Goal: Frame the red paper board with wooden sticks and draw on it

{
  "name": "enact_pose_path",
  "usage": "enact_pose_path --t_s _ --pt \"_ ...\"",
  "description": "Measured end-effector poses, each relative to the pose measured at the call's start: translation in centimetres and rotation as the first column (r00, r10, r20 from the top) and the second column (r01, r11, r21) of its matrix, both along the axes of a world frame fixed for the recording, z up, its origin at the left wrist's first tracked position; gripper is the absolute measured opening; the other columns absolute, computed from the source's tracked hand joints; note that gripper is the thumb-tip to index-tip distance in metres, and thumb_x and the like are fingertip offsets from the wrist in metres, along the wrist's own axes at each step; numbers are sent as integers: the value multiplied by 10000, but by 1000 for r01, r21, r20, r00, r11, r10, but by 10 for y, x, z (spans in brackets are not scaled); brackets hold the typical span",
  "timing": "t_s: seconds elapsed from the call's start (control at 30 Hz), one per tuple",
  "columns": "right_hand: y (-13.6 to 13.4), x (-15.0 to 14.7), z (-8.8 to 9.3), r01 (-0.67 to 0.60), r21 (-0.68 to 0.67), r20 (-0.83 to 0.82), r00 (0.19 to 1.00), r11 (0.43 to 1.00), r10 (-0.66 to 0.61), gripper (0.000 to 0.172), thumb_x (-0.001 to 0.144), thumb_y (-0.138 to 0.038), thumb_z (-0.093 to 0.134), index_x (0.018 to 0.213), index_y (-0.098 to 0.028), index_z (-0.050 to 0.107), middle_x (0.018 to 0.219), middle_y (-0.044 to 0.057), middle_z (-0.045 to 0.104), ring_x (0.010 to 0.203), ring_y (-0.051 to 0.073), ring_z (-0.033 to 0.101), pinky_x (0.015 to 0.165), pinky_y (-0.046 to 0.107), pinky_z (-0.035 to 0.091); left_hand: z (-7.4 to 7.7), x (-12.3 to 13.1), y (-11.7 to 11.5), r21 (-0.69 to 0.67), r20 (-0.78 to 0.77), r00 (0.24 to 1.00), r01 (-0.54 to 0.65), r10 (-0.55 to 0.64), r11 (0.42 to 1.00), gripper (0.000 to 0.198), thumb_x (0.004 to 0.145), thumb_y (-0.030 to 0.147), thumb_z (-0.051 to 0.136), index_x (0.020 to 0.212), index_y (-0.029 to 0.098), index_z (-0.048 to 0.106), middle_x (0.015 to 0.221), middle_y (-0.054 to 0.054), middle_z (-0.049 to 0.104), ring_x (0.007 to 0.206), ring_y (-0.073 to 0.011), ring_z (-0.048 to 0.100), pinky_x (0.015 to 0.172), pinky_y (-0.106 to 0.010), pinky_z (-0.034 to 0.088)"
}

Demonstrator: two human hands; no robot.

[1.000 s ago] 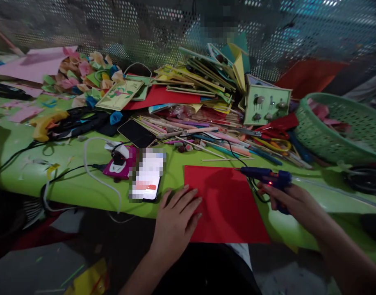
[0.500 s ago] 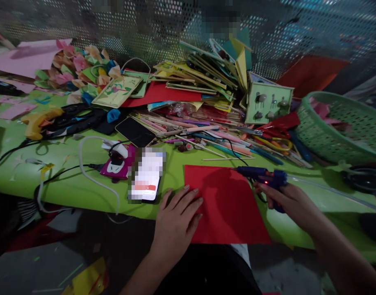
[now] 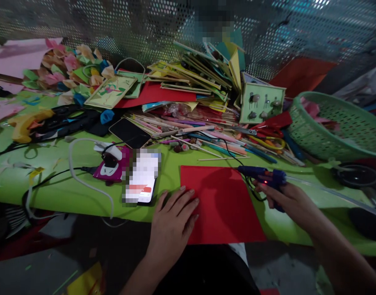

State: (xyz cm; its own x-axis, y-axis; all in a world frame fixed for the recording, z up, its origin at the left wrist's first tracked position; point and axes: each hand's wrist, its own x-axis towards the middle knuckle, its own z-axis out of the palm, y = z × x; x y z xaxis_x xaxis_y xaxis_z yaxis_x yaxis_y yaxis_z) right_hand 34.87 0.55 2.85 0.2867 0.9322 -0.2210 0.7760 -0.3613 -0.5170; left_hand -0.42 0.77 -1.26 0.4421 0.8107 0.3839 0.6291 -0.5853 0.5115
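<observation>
A red sheet of paper (image 3: 224,205) lies flat on the green table (image 3: 67,192) in front of me. My left hand (image 3: 172,223) rests open on its left edge, fingers spread and flat. My right hand (image 3: 286,198) is wrapped round the grip of a blue glue gun (image 3: 264,176) with a small red light on. The gun's nozzle points left and sits at the sheet's upper right corner.
A lit phone (image 3: 141,176) lies left of the sheet, beside a pink charger block (image 3: 109,168) with white cables. A dark phone (image 3: 129,132), pencils and sticks (image 3: 206,137), paper piles (image 3: 190,80) and scissors (image 3: 272,141) crowd the back. A green basket (image 3: 335,127) stands at the right.
The view has shifted slightly; both hands keep their places, the glue gun still at the sheet's upper right corner.
</observation>
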Motion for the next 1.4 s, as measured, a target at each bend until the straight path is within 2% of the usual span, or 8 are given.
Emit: enact_pose_path --t_s 0.27,0.47,0.83,0.97,1.2,1.4 --pt "-4 5 3 36 -51 -18 999 998 -37 679 851 -820 506 536 -224 580 534 50 588 527 172 497 520 328 350 2 1 0 16 3 1000 -18 18 1000 306 1027 181 565 1265 289 724 1383 -1 732 1306 -248 664 1194 -500 394" --pt "-4 6 6 47 -59 -12 999 997 -47 684 829 -834 500 514 -231 572 555 55 607 552 191 533 568 343 389 0 0 -1 15 -3 1000 -24 24 1000 318 1025 175 563 1269 294 728 1378 -9 734 1304 -249 666 1195 -506 404" --pt "-4 6 8 46 -51 19 999 998 -45 677 826 -837 484 551 -231 605 571 71 646 566 213 572 565 351 398 -1 2 -1 23 13 999 -31 31 999 309 1042 191 547 1270 304 724 1389 11 727 1303 -246 662 1188 -490 370" --pt "-5 3 10 44 -41 24 999 998 -43 673 830 -835 493 537 -237 596 544 67 640 525 201 544 545 350 390 -1 1 -1 10 6 1000 -25 25 1000 315 1044 192 546 1281 307 718 1407 17 716 1312 -245 656 1189 -485 357" --pt "-3 -3 9 40 -48 23 999 998 -39 729 782 -916 452 492 -255 555 527 54 622 498 180 524 521 332 379 -2 0 -1 4 -4 1000 -17 17 1000 306 1049 207 554 1296 308 704 1430 29 700 1325 -248 643 1194 -485 333" --pt "1 -7 9 20 -51 8 1000 998 -20 742 765 -941 452 517 -255 587 534 59 636 500 186 535 510 334 382 0 0 -1 15 -7 1000 -18 18 1000 287 1054 217 542 1278 296 703 1419 31 709 1310 -241 650 1195 -467 329"
